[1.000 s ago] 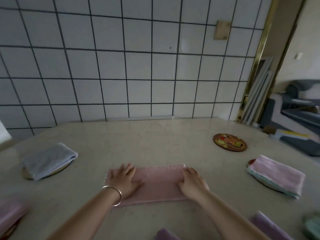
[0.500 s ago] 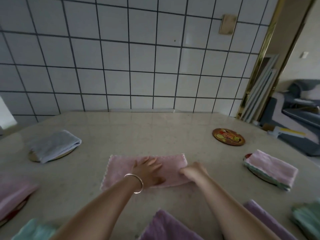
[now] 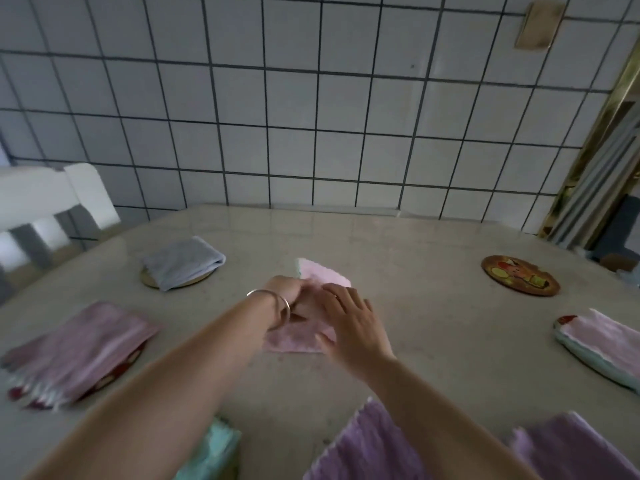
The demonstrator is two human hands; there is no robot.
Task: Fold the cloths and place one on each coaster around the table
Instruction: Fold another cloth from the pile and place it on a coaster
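Observation:
A pink cloth (image 3: 323,279) lies folded small in the middle of the beige table (image 3: 433,341). My left hand (image 3: 289,294), with a silver bangle on the wrist, grips the cloth's left part. My right hand (image 3: 349,323) lies flat on the cloth's right side with fingers spread. A bare round coaster (image 3: 519,275) sits at the far right. A grey folded cloth (image 3: 183,261) rests on a coaster at the far left. A pink folded cloth (image 3: 79,344) covers a coaster at the left. Another pink cloth (image 3: 602,344) lies on a coaster at the right edge.
Purple cloths (image 3: 370,441) (image 3: 568,455) and a mint cloth (image 3: 214,452) lie loose at the near edge. A white chair (image 3: 45,202) stands at the far left. A tiled wall (image 3: 311,116) backs the table, with a gold-framed doorway (image 3: 595,133) at right.
The pink cloth went from a long flat strip to a smaller fold. My left hand moved right and closed on it; my right hand now presses it flat. The view shifted down and right.

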